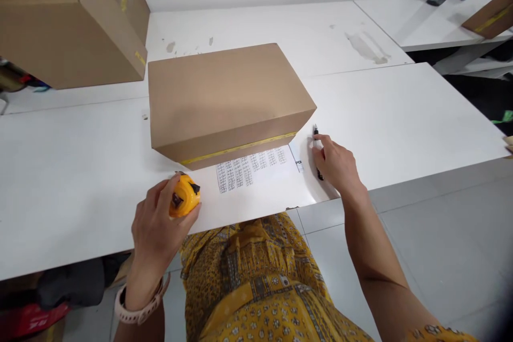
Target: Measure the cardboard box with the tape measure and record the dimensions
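A closed brown cardboard box point(224, 96) with a yellow tape line along its front lies on the white table point(401, 117), partly over a printed sheet of paper point(256, 168). My left hand point(158, 224) is closed around a yellow tape measure point(183, 196) near the table's front edge, left of the sheet. My right hand point(335, 163) rests on the table just right of the box, fingers curled on a black pen point(316, 141) that lies there.
A large cardboard box point(68, 26) stands at the back left. Another white table point(433, 16) at the back right carries a cardboard piece point(491, 16) and a dark bar. Grey tiled floor lies to the right.
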`<action>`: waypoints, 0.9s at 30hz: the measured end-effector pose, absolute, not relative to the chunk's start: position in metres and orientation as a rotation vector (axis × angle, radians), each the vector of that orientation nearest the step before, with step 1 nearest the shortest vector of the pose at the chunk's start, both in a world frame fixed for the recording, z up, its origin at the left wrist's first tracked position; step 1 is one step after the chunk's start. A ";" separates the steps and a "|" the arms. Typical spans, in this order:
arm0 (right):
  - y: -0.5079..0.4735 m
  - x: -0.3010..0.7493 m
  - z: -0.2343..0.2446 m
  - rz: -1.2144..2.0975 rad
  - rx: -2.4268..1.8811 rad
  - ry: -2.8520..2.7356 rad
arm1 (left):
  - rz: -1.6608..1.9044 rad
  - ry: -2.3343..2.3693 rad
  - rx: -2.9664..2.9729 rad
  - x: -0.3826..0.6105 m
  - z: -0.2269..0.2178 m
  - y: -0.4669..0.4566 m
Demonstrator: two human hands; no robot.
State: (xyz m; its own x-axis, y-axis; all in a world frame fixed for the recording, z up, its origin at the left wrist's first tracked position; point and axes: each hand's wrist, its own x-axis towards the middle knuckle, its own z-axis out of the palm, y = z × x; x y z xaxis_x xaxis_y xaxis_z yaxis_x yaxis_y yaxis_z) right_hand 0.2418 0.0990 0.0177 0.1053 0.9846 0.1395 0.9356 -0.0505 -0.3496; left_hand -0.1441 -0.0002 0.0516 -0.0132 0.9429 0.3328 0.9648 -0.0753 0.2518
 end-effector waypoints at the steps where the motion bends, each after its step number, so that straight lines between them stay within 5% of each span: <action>1: 0.097 0.243 0.019 0.256 -2.003 -1.813 | -0.598 -2.128 -2.152 -0.147 0.051 0.002; 6: 0.069 0.251 0.032 0.658 -1.553 -1.163 | -0.556 -2.159 -2.151 -0.154 0.047 0.010; 11: 0.028 0.244 0.052 0.644 -1.345 -1.059 | -0.565 -2.128 -2.198 -0.156 0.041 0.013; 18: 0.012 0.191 0.045 0.711 -1.187 -1.142 | -1.072 -1.593 -2.441 -0.091 0.033 -0.009; 23: 0.026 0.154 0.032 1.208 -1.258 -1.255 | -0.734 -1.375 -2.939 -0.051 0.011 -0.007; 27: 0.045 0.140 0.023 1.223 -1.325 -1.228 | -0.524 -1.386 -2.964 -0.047 0.000 -0.003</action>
State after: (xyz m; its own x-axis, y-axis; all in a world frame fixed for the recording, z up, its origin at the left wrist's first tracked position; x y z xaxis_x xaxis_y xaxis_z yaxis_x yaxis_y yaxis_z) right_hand 0.1400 0.0446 0.0233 0.0066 0.9972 -0.0749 0.0790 -0.0752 -0.9940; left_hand -0.0466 -0.0026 0.0000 0.6031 0.7697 0.2095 0.7155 -0.6381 0.2844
